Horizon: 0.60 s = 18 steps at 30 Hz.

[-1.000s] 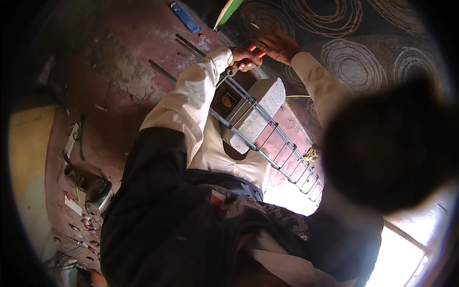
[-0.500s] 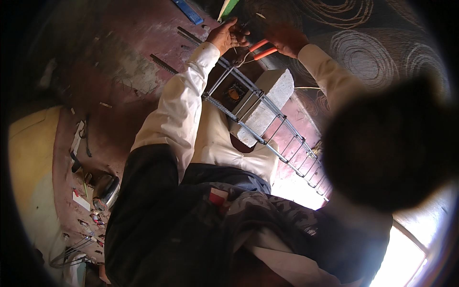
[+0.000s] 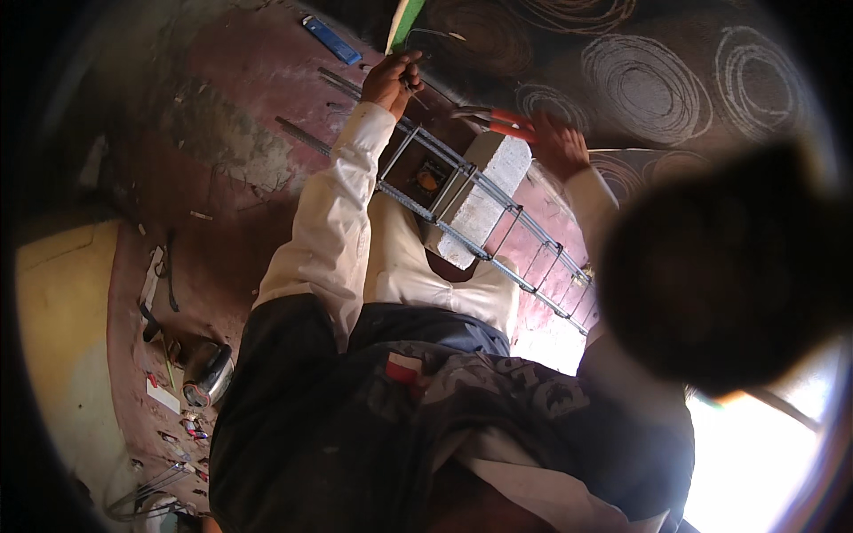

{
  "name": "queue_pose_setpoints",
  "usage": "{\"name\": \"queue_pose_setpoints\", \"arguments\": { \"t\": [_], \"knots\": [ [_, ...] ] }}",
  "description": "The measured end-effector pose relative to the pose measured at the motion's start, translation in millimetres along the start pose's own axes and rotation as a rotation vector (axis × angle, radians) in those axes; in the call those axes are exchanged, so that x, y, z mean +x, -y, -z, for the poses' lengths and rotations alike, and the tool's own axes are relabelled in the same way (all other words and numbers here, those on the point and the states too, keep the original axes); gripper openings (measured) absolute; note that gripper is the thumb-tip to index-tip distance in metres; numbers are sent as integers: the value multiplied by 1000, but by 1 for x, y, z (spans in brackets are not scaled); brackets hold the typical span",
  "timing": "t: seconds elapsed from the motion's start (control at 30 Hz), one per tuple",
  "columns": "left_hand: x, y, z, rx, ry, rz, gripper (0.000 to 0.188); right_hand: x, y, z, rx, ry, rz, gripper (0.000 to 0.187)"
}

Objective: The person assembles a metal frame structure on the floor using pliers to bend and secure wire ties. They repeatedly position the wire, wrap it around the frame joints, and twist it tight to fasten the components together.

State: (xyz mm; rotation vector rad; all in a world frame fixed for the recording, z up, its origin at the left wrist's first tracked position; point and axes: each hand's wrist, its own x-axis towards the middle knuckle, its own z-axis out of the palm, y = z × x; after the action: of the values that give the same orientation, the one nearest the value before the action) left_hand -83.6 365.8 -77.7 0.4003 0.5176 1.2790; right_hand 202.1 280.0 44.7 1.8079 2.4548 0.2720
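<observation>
My left hand (image 3: 391,84) is closed, pinching a thin wire (image 3: 426,33) whose bent length rises past the fingers. Just below it lies the upper end of a ladder-like rebar cage (image 3: 455,222), long ribbed bars joined by square stirrups. In my right hand (image 3: 560,147) is a pair of pincers (image 3: 510,123) with orange-red handles, jaws pointing left, apart from the bars. A pale concrete block (image 3: 506,164) props the cage from beneath, between my legs. How the wire sits inside my left fingers is hidden.
A blue box-like object (image 3: 331,40) and a green strip (image 3: 407,19) lie at the far side. Dark cloth with swirl patterns (image 3: 640,89) covers the far right. Lower left are a dark, shiny rounded object (image 3: 209,375) and scattered bits. A dark blurred shape blocks the right.
My right hand has drawn the pincers away from the cage, down and to the right. My left hand has shifted slightly left, and its fingers have curled in more.
</observation>
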Motion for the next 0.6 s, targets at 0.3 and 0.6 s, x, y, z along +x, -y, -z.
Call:
{"name": "queue_pose_setpoints", "arguments": {
  "t": [0.3, 0.6],
  "knots": [
    [-146, 9, -40, 1360, 36, -624, 21, -261, 12, -54, 406, 31, -777, 40],
    [-240, 54, -68, 1494, 587, -459, 22, -340, 87, -94, 300, -30, -883, 39]
  ]
}}
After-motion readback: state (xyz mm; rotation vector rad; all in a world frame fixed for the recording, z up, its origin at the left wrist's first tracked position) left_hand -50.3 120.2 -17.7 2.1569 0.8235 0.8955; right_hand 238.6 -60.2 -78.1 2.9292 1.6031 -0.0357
